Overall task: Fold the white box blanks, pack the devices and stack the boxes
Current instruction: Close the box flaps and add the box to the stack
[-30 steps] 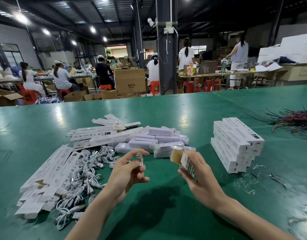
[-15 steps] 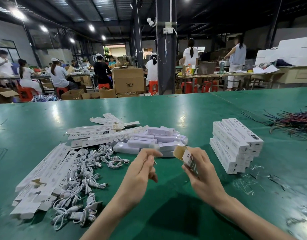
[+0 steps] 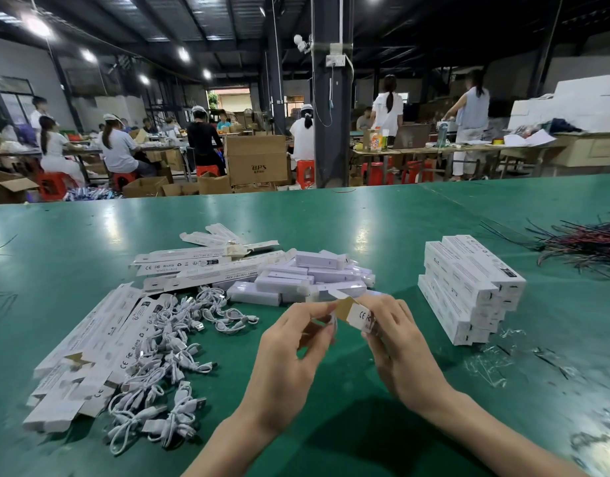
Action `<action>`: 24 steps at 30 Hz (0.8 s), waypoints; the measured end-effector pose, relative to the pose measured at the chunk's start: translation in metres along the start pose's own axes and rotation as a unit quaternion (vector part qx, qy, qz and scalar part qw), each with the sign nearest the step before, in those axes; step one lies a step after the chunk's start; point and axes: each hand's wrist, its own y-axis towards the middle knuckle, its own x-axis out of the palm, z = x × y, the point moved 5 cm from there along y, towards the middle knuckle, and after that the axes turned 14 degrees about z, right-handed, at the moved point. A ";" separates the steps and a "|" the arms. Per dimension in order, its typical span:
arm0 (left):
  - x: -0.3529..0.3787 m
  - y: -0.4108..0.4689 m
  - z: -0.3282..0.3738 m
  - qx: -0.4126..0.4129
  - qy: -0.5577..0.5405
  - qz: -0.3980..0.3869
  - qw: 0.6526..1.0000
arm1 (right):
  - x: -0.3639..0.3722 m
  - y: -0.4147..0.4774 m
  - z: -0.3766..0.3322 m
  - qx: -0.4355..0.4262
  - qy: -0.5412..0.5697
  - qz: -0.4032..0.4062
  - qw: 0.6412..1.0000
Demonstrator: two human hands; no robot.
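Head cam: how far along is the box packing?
Done: a stack of closed boxes sits at right. In hand: the right hand grips one box with its end flap open, and the left hand pinches at that open end; what goes in is hidden. Left: flat blanks, loose cables and unpacked devices wait at left and centre.

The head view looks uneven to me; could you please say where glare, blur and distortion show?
Head view: ceiling lamps leave pale glare patches on the green table; the flat box blanks at lower left are smeared by blur; the wide lens makes the side pillars lean.
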 end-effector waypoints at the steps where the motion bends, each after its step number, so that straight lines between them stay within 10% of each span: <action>1: 0.000 0.000 0.001 0.014 0.005 0.004 1.000 | 0.000 0.000 0.000 0.003 -0.005 0.002 1.000; 24: -0.010 0.003 0.004 0.115 0.073 0.098 0.986 | 0.003 -0.003 0.001 0.081 -0.011 -0.034 0.996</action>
